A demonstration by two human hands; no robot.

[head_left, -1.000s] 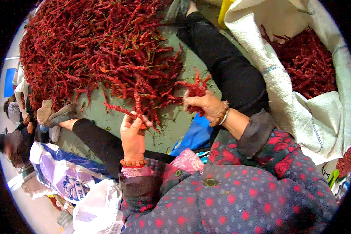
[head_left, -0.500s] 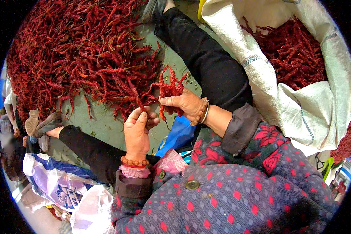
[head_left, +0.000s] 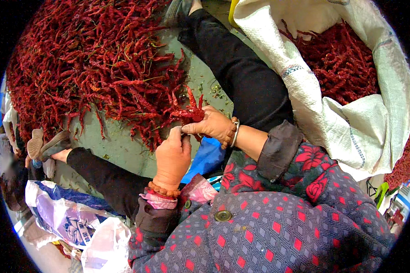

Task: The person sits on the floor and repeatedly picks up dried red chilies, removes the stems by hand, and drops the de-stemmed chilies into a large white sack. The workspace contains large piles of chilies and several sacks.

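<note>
My right hand [head_left: 216, 125] grips a wrinkled red chilli bunch [head_left: 191, 112] above the grey-green floor [head_left: 118, 148].
Some chillies [head_left: 341, 63] sit inside the white woven sack [head_left: 300, 86]; the large red chilli heap [head_left: 91, 59], in my judgement the greater share, is left on the floor. My left hand [head_left: 172, 157], pinched narrow, contents hidden, touches the right; a second ago they were apart.

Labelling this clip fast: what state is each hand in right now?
Left hand: fingers curled; whether it pinches anything cannot be told.
Right hand: closed, holding a small bunch of wrinkled red chili peppers.
</note>
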